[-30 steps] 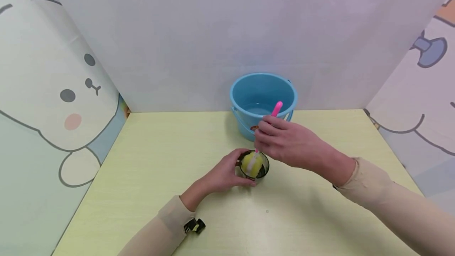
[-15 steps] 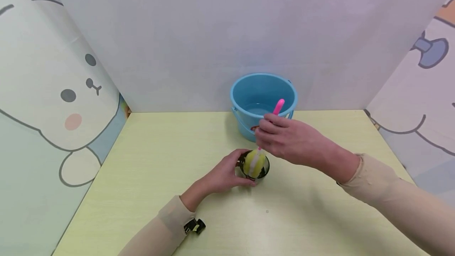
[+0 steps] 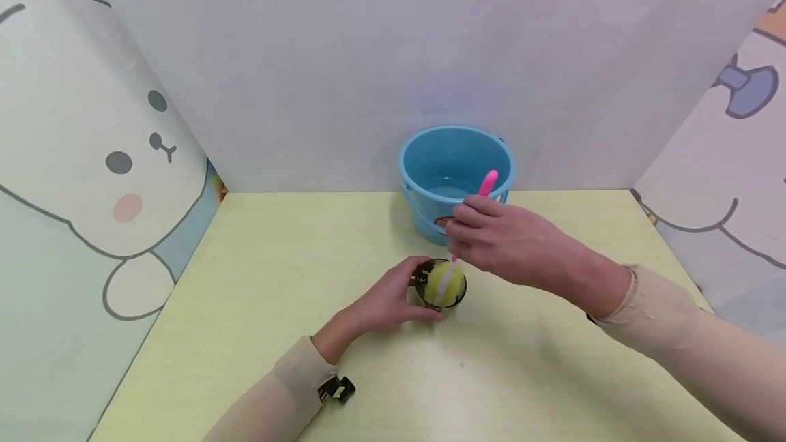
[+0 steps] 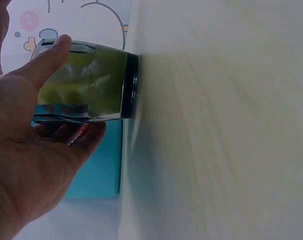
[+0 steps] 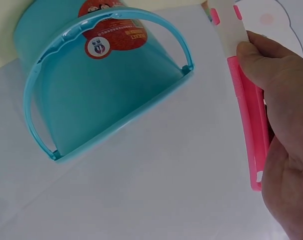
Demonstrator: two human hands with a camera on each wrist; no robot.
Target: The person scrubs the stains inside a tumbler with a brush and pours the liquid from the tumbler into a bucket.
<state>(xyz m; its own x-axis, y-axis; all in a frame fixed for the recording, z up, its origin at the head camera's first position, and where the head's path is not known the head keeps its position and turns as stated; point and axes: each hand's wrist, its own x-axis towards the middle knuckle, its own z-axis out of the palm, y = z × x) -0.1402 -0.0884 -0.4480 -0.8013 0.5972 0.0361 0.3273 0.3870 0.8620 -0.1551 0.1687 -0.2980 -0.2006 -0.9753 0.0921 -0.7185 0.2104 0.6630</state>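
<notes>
A small dark-tinted glass (image 4: 129, 85) stands upright on the table. My left hand (image 3: 387, 300) grips it from the left, thumb on the near side and fingers on the far side, as the left wrist view also shows. My right hand (image 3: 512, 241) holds a sponge cup brush (image 3: 488, 183) by its pink handle, above and to the right of the glass. The brush leans, its top end to the far right. Its yellow sponge head (image 3: 445, 284), with a pale strip down it, sits inside the glass. In the right wrist view, the white shaft (image 5: 230, 30) leaves the frame at the top.
A light blue bucket (image 3: 424, 189) with a handle and a red label stands just behind the glass, against the back wall. The pale yellow table (image 3: 295, 237) stretches to both sides. Cartoon-printed panels (image 3: 80, 135) flank it.
My right hand has shifted slightly right with the brush. The sponge head has moved from the middle toward the right side of the glass. My left hand and the glass stay in place.
</notes>
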